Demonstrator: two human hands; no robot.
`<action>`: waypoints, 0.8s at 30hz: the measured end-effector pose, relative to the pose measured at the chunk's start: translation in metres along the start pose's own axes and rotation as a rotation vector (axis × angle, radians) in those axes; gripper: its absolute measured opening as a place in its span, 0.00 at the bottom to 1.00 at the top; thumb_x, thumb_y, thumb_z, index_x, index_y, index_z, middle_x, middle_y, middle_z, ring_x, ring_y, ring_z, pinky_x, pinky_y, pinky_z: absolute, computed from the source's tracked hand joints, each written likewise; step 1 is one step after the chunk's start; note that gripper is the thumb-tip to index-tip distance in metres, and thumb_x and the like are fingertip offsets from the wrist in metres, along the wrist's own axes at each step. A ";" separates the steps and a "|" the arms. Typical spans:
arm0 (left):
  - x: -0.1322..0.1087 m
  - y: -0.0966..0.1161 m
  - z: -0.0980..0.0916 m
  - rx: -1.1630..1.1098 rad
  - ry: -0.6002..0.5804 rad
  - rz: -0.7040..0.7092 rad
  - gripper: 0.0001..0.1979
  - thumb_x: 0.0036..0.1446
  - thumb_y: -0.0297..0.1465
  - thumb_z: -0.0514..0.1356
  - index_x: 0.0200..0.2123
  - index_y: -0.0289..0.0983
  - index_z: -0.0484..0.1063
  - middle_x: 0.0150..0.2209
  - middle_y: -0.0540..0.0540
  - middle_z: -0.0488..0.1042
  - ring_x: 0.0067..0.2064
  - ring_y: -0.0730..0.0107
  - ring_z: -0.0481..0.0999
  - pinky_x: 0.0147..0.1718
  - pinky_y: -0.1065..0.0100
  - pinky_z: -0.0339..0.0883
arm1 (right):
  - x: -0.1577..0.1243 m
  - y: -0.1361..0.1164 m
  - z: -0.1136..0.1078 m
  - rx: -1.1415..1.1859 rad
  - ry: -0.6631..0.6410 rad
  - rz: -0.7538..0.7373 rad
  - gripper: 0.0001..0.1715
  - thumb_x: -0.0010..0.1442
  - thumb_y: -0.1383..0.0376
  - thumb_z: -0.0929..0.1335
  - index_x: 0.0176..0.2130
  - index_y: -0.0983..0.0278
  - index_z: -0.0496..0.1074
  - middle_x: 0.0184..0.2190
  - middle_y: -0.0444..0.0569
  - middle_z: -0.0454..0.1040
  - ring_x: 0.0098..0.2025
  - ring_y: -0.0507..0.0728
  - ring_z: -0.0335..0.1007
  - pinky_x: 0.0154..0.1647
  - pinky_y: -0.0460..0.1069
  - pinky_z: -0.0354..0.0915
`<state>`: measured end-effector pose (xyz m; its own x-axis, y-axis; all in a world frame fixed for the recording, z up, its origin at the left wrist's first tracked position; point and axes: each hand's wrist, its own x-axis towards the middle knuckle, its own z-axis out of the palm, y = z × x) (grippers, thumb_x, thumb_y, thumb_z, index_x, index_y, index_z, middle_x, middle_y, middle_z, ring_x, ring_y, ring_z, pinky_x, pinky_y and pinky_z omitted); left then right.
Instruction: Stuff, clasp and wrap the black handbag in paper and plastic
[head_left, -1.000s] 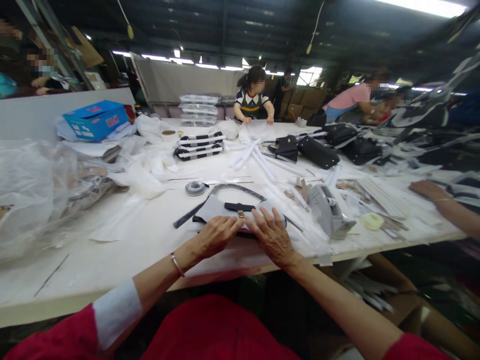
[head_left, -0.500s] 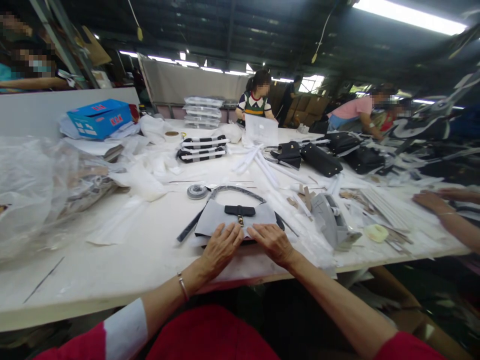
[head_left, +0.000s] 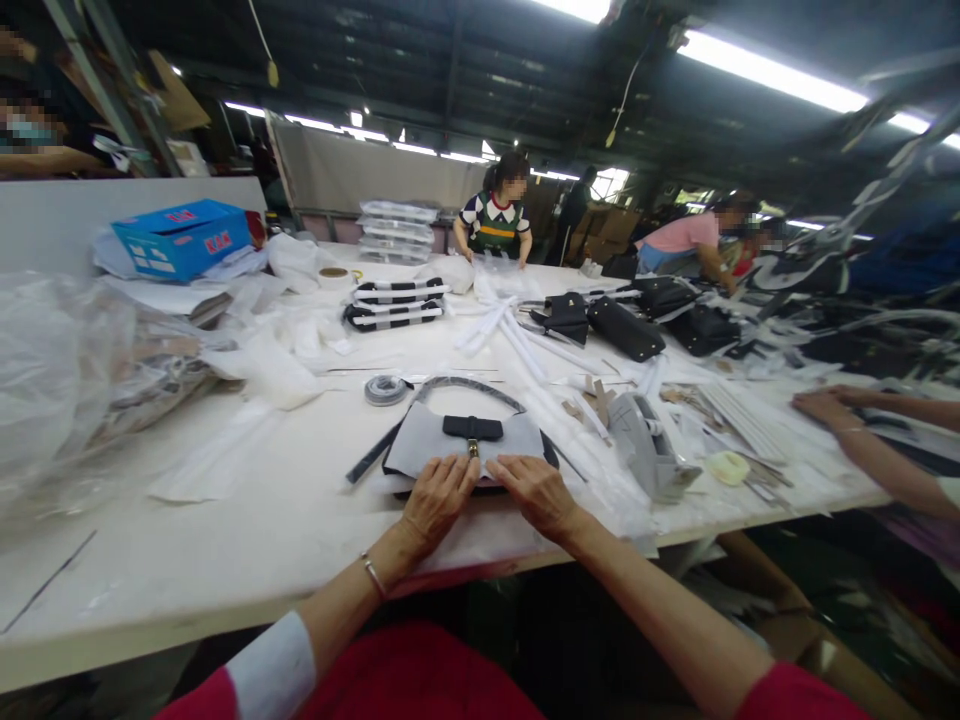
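A black handbag [head_left: 551, 450] lies on the worktable in front of me, its front flap covered by a pale grey-white sheet [head_left: 416, 437]. A black tab [head_left: 472, 428] with a gold clasp [head_left: 473, 449] shows through the middle of the sheet. The wrapped strap [head_left: 450, 383] arches behind the bag. My left hand [head_left: 439, 500] rests with its fingers stretched out on the sheet's lower edge, left of the clasp. Just right of the clasp, my right hand [head_left: 536, 492] lies flat on the same edge. Neither hand grasps anything visible; their fingertips lie close together.
A grey tape roll [head_left: 386, 389] lies behind the bag at left. To the right stands a grey tape dispenser [head_left: 649, 445], near a co-worker's hands [head_left: 829, 405]. More black bags [head_left: 626, 328] lie farther back. Plastic wrapping [head_left: 60, 390] is heaped at left, below a blue box [head_left: 184, 242].
My view has shifted slightly, while both hands stay on the bag, now a little closer over the clasp. The person across the table has lowered the white sheet to the tabletop.
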<state>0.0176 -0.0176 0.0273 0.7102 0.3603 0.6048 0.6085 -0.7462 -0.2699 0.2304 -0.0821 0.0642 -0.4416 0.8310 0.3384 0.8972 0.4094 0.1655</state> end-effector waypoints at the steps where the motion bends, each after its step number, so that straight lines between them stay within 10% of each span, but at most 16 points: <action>1: 0.000 0.001 0.001 -0.010 -0.024 0.002 0.16 0.67 0.25 0.52 0.57 0.34 0.66 0.51 0.40 0.75 0.50 0.61 0.73 0.50 0.59 0.65 | -0.001 -0.002 0.000 0.005 -0.040 0.034 0.22 0.65 0.72 0.62 0.58 0.63 0.67 0.52 0.55 0.75 0.50 0.60 0.72 0.49 0.54 0.68; 13: 0.014 0.003 -0.012 -0.175 -0.329 -0.028 0.21 0.64 0.22 0.52 0.59 0.36 0.62 0.57 0.37 0.70 0.57 0.55 0.70 0.55 0.52 0.64 | 0.029 0.028 -0.005 0.304 -0.602 0.236 0.57 0.46 0.50 0.76 0.68 0.61 0.55 0.69 0.60 0.54 0.69 0.70 0.51 0.66 0.66 0.52; 24: 0.026 -0.020 -0.017 -0.342 -0.481 0.020 0.37 0.47 0.25 0.66 0.61 0.41 0.60 0.59 0.39 0.70 0.57 0.54 0.71 0.53 0.54 0.67 | 0.025 0.023 0.003 0.175 -0.488 0.231 0.57 0.46 0.54 0.77 0.68 0.59 0.54 0.67 0.60 0.57 0.68 0.68 0.54 0.66 0.66 0.53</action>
<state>0.0180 -0.0027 0.0618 0.8500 0.4977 0.1725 0.5009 -0.8650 0.0275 0.2395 -0.0507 0.0733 -0.2207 0.9671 -0.1267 0.9753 0.2184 -0.0323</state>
